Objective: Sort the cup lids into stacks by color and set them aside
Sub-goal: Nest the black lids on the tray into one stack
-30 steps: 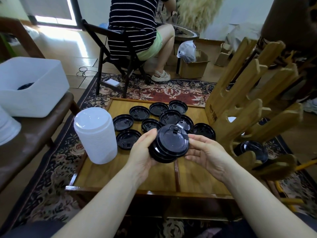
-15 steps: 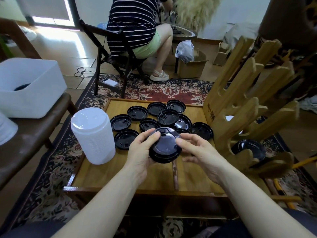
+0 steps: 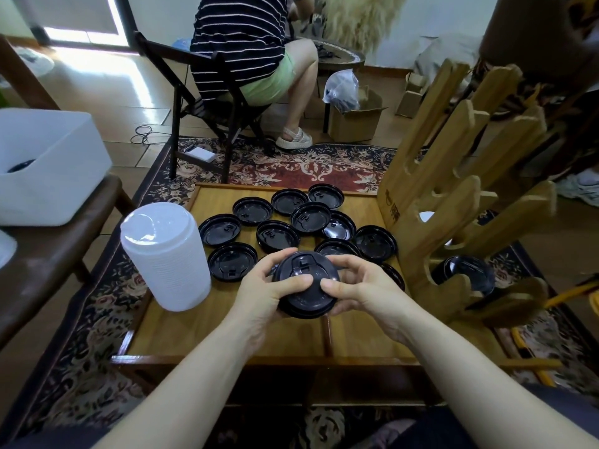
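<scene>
Forearms reach in from the near edge of the wooden table (image 3: 162, 332). Left hand (image 3: 259, 296) and right hand (image 3: 359, 293) grip a short stack of black lids (image 3: 306, 286) between them above the table's middle, thumbs pressed on top, fingers curled round its sides. Loose black lids (image 3: 278, 234) lie upside down toward the far edge, and a tall white lid stack (image 3: 167, 251) stands at the left edge. Dark characters on the wooden rack (image 3: 421, 202) at the right edge are unreadable.

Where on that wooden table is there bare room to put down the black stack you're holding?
The near strip of the wooden table, between the white lid stack and the wooden rack, lies bare below both hands. The far half is crowded with loose black lids, some overlapping.
</scene>
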`<state>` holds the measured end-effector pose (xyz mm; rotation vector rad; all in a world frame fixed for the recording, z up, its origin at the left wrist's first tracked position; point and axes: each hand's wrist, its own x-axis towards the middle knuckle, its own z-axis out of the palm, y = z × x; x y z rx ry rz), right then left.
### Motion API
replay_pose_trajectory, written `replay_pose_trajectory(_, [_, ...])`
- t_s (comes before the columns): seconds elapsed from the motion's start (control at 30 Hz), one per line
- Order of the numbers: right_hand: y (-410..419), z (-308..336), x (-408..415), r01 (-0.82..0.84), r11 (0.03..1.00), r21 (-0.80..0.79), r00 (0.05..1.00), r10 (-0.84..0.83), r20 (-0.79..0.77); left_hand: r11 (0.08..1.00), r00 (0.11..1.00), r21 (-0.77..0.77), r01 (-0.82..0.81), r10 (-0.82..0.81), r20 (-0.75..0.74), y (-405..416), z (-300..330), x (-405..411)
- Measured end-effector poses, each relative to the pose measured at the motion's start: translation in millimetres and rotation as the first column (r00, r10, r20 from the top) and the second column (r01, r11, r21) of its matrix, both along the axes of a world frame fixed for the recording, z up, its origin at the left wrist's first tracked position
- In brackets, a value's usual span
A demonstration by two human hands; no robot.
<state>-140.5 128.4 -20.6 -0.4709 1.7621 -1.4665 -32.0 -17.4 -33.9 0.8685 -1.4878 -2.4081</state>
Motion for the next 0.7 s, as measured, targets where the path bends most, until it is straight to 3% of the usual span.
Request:
replay_pose_trajectory(0.1, [-3.0, -5.0, -3.3, -0.017, 1.0, 0.017, 0.999, 0.018, -0.046, 0.998, 0.999, -0.013, -0.053, 0.053, 0.01, -2.1, 0.2, 0.0])
replay_pose_trajectory(0.17, [-3.5, -14.3, -12.0, 0.032, 0.99, 0.141, 0.957, 0.01, -0.29, 0.994, 0.995, -0.038, -0.1, 0.101, 0.02, -4.9, -0.3, -0.8])
replay_pose_trajectory(0.23, [0.6, -26.7, -25.3, 0.129, 0.929, 0.346, 0.761, 0.131, -0.636, 0.989, 0.989, -0.025, -0.148, 0.148, 0.027, -8.1, -2.1, -0.7])
replay_pose_trajectory(0.27, [3.2, -31.6, -30.0, 0.158, 0.893, 0.421, 0.654, 0.225, -0.723, 0.987, 0.986, -0.011, -0.162, 0.163, 0.028, -9.2, -2.8, -0.5])
replay_pose_trajectory(0.3, [5.5, -36.1, -33.2, 0.167, 0.862, 0.478, 0.585, 0.304, -0.752, 0.985, 0.985, -0.001, -0.172, 0.172, 0.029, -9.9, -3.5, -0.3])
replay_pose_trajectory(0.43, [7.5, -48.9, -30.8, 0.139, 0.768, 0.625, 0.481, 0.5, -0.72, 0.979, 0.979, 0.027, -0.203, 0.202, 0.018, -11.2, -4.1, -1.4])
replay_pose_trajectory(0.6, [4.7, -51.5, -24.6, 0.205, 0.756, 0.622, 0.342, 0.54, -0.769, 0.975, 0.977, 0.059, -0.215, 0.215, 0.005, -13.2, -1.3, -1.8])
replay_pose_trajectory(0.7, [4.0, -48.9, -21.8, 0.189, 0.783, 0.592, 0.363, 0.504, -0.784, 0.976, 0.979, 0.064, -0.206, 0.205, 0.014, -12.9, -0.9, -2.7])
